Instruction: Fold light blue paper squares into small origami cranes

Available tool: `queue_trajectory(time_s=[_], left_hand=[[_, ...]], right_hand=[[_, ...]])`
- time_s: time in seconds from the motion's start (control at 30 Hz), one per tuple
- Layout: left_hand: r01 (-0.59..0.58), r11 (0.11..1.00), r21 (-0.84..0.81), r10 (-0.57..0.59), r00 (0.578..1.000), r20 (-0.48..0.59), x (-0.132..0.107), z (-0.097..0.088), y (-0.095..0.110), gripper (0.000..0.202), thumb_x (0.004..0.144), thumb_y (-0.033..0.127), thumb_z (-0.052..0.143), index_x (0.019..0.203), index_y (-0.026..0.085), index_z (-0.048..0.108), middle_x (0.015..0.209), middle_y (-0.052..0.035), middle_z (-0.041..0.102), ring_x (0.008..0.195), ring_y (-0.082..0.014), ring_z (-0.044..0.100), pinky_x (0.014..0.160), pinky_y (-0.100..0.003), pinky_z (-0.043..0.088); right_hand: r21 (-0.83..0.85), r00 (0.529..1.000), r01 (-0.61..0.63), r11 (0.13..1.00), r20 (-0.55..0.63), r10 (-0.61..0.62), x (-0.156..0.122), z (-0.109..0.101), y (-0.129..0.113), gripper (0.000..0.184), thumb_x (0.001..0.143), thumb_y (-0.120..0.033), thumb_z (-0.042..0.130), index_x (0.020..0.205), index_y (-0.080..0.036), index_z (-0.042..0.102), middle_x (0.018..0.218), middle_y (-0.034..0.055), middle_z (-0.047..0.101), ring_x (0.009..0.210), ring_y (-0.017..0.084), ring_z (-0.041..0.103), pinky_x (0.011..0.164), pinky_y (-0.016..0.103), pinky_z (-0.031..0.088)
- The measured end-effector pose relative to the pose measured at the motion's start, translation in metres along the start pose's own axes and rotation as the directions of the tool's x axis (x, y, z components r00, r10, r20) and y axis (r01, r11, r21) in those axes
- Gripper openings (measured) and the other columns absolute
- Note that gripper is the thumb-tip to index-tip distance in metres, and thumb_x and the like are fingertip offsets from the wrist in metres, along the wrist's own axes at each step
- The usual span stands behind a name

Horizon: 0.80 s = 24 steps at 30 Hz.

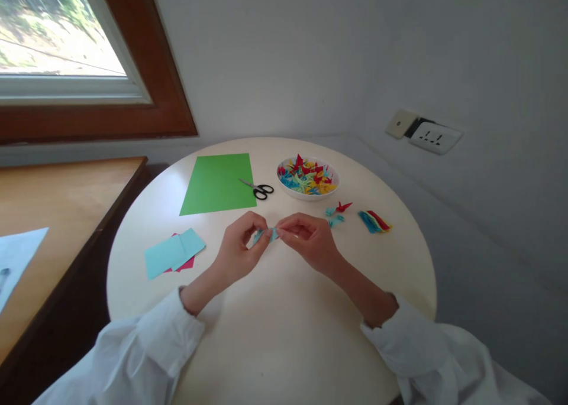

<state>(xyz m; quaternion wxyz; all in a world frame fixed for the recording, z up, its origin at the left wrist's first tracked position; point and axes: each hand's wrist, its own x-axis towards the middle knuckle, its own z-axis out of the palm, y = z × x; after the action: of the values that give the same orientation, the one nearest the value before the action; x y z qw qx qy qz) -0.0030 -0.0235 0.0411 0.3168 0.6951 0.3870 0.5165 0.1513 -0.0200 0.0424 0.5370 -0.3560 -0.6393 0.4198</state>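
Over the middle of the round table, a small piece of folded light-blue paper [274, 235] is pinched between my two hands. My left hand [242, 245] grips its left part with thumb and forefinger. At its other end, the fingertips of my right hand [310, 239] press together on the paper. Fingers cover much of it, so its exact shape cannot be made out. Just beyond my right hand lie a red paper crane [343, 207] and small light-blue folded papers [336, 220].
A white bowl [307, 196] holds many coloured paper cranes. Black-handled scissors [261, 191] overlap a green sheet [217, 183]. Light-blue and red paper squares [171, 254] lie at left, folded coloured strips [375, 222] at right. A wooden desk [66, 201] stands beside the round table [284, 334].
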Motion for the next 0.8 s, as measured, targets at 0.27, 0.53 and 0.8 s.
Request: queue_trajectory(time_s=[0.27,0.53,0.8], left_hand=[[0.142,0.978,-0.153,-0.146,0.989,-0.019,-0.0020,0.0026,0.0011,0.016,0.073,0.029,0.061,0.066,0.018,0.052,0.067,-0.0026,0.057,0.061,-0.0120,0.052,0.053,-0.024,0.043],[0.140,0.981,-0.135,-0.147,0.988,-0.040,-0.0050,0.0034,0.0059,0.008,0.073,0.021,0.061,0.071,0.020,0.053,0.069,-0.0023,0.057,0.063,-0.0126,0.053,0.053,-0.024,0.044],[0.153,0.982,-0.109,-0.158,0.987,-0.037,-0.0066,0.0045,0.0047,0.007,0.074,0.019,0.059,0.072,0.020,0.052,0.070,-0.0021,0.056,0.064,-0.0126,0.053,0.053,-0.024,0.043]], right_hand=[[0.050,0.999,-0.035,0.998,-0.030,0.037,-0.0001,0.0024,0.0015,0.009,0.068,-0.024,0.065,0.063,-0.018,0.061,0.066,0.0020,0.065,0.062,0.012,0.061,0.060,0.025,0.053],[0.048,0.999,-0.048,0.998,-0.016,0.049,-0.0038,0.0010,-0.0017,0.007,0.067,-0.014,0.064,0.064,-0.018,0.060,0.068,0.0017,0.065,0.064,0.011,0.061,0.062,0.025,0.053],[0.073,0.998,-0.060,0.996,-0.019,0.062,-0.0034,0.0025,-0.0003,0.008,0.069,-0.019,0.064,0.063,-0.018,0.059,0.071,0.0023,0.065,0.067,0.012,0.061,0.064,0.027,0.052]])
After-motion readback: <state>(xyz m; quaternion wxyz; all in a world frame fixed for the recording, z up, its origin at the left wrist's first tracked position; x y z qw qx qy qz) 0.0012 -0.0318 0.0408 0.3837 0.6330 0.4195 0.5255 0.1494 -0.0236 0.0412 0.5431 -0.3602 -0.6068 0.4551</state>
